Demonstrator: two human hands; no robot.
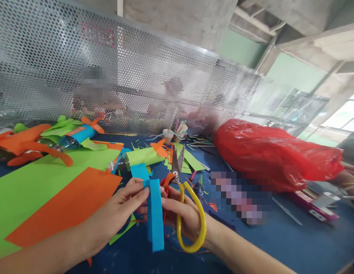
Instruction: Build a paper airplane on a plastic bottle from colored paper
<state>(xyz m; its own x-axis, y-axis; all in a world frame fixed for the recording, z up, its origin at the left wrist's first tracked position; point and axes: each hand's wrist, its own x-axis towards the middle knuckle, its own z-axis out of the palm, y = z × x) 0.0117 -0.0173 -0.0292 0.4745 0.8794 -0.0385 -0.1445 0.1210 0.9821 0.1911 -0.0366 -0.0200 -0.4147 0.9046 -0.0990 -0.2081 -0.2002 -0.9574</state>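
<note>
My left hand (134,198) pinches a folded strip of blue paper (157,217) between thumb and fingers. The strip hangs down in front of the table, and another blue flap (139,172) shows above my fingertips. My right hand (182,209) is wrapped round a pair of scissors (200,217) by the handles. One yellow handle loop is plain to see, while a red part lies half hidden behind the paper. The blades point upward, slightly apart, with no paper between them. My right fingertips are close beside the blue strip; whether they touch it I cannot tell.
Green (51,182) and orange paper sheets (65,205) cover the left side. Paper-wrapped bottles (144,156) lie beyond my hands. Paper scraps (191,158) and cups of pens (181,131) are further back. A red plastic bag (268,156) bulges at right, near another person's arm (349,179). Perforated metal panels (142,76) stand behind.
</note>
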